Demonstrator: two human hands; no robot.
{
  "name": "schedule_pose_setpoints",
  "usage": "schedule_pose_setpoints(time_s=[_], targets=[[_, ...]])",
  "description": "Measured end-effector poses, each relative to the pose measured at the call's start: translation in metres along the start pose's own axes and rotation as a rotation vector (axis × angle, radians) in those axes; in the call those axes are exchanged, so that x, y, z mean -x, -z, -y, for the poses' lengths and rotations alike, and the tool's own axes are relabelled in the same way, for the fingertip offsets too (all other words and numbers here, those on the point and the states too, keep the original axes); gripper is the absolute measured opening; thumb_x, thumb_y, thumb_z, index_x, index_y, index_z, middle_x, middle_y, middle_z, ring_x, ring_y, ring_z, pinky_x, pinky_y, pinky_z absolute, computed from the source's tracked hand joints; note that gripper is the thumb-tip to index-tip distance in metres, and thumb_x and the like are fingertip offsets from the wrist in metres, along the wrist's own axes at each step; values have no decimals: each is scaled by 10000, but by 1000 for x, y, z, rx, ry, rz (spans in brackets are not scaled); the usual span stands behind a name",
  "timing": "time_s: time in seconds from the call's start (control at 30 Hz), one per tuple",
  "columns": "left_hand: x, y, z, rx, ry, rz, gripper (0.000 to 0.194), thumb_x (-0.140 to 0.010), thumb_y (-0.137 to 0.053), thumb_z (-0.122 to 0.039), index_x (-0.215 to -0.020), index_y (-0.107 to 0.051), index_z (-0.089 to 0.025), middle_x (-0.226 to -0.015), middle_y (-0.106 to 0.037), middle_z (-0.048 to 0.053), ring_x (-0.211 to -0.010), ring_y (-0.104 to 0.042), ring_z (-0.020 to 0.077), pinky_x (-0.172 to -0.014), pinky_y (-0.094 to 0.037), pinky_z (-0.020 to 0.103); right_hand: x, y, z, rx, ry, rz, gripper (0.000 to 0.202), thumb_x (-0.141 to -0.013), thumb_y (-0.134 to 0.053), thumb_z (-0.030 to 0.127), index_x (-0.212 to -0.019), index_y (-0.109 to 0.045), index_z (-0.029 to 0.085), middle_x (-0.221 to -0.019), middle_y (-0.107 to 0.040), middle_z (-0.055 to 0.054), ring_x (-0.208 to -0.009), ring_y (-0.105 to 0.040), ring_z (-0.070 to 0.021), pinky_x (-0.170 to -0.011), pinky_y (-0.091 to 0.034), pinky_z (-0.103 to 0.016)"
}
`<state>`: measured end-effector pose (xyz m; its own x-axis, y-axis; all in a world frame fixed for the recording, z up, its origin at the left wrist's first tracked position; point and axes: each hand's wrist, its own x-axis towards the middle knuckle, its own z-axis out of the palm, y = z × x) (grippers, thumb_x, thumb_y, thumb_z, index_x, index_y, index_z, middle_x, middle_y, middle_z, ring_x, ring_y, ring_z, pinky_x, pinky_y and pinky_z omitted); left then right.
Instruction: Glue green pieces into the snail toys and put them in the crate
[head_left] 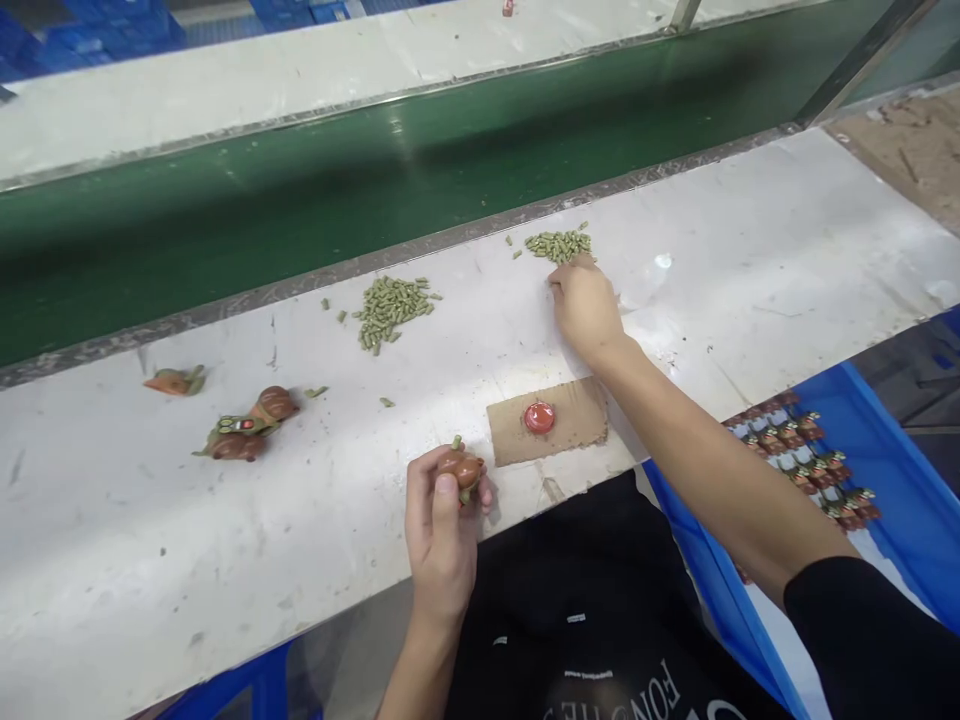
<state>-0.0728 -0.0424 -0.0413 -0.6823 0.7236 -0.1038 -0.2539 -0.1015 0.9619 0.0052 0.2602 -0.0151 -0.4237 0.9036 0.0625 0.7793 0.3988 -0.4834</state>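
Note:
My left hand (442, 530) is closed around a small brown and green toy figure (461, 466), with a short green peg standing up from its top. Over at the back, my right hand (589, 305) reaches down at the near edge of a pile of small green pegs (559, 245); its fingers are curled together, and whatever is between them is hidden. Between the hands lies a piece of cardboard (506, 435) bearing a round red dish (539, 418) with a shiny surface.
Another heap of green pegs (391, 308) sits left of centre. Further left are several loose brown and green toy parts (237, 440). A green conveyor belt (360, 190) runs behind the white table (345, 540). Rows of figures stand in a blue crate (892, 490) at lower right.

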Motion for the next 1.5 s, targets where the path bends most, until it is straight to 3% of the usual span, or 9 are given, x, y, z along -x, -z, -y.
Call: schedule_pose_setpoints(time_s=[0.27,0.43,0.5,0.6,0.7,0.83,1.2,1.37,1.5], targets=[[-3,1,0,-26,48,-6,360,-1093,-801,-591,-1200,-717,-257,-1012,-714,33,-730,-655,153,-637,-595,297,20,4,-5,-49,40,-8,304,-1002,-564,-6,-980,-836,130,-1131,-802,-225,-1051,-761,-393,-1021,-581,-525],[1,1,-12,-73,132,-28,343,-1003,-961,-425,-1182,-739,-233,-1062,-722,24,-823,-671,137,-788,-606,280,63,27,-9,-171,16,-18,189,-987,-678,54,-958,-844,139,-1002,-834,-148,-902,-775,-307,-887,-624,-447],[6,-5,-21,-80,155,-24,353,-979,-992,-375,-1192,-742,-244,-1071,-740,21,-928,-721,160,-863,-619,276,92,42,-8,-377,-43,-8,109,-1022,-756,184,-1010,-863,163,-865,-808,-76,-715,-725,-236,-701,-605,-375],[14,-23,-35,-66,156,38,319,-1009,-965,-330,-1212,-724,-274,-1109,-788,22,-1027,-773,180,-892,-639,262,141,59,1,-959,-187,137,153,-944,-934,344,-999,-877,213,-629,-680,29,-483,-561,-150,-464,-455,-275],[21,-46,-43,-34,132,115,263,-1041,-918,-270,-1214,-721,-287,-1136,-834,21,-1054,-817,188,-912,-673,267,188,58,15,-1389,-330,281,151,-947,-970,354,-964,-871,242,-501,-586,72,-394,-452,-103,-420,-379,-219],[26,-68,-43,-11,147,123,250,-1015,-900,-158,-1152,-729,-278,-1045,-844,-16,-918,-841,149,-818,-684,211,222,42,30,-1657,-448,246,145,-976,-981,350,-958,-878,249,-511,-593,63,-408,-433,-72,-454,-368,-184],[27,-64,-38,-127,80,125,255,-1015,-837,-100,-1103,-682,-282,-1000,-840,-51,-945,-848,125,-847,-670,186,231,28,19,-1602,-445,218,102,-964,-981,318,-954,-898,261,-636,-608,53,-503,-447,-59,-501,-404,-159],[25,-48,-37,-230,129,188,188,-1040,-864,-214,-1117,-704,-277,-1021,-807,-20,-922,-799,148,-818,-641,216,228,33,9,-1332,-282,225,73,-961,-943,239,-1012,-918,286,-790,-771,0,-614,-633,-99,-573,-513,-177],[24,-39,-33,-267,162,217,192,-1036,-867,-239,-1111,-696,-283,-1026,-788,-13,-897,-758,157,-801,-610,237,220,41,3,-1142,-240,311,41,-954,-921,268,-935,-897,241,-685,-717,14,-542,-569,-92,-511,-441,-181]])
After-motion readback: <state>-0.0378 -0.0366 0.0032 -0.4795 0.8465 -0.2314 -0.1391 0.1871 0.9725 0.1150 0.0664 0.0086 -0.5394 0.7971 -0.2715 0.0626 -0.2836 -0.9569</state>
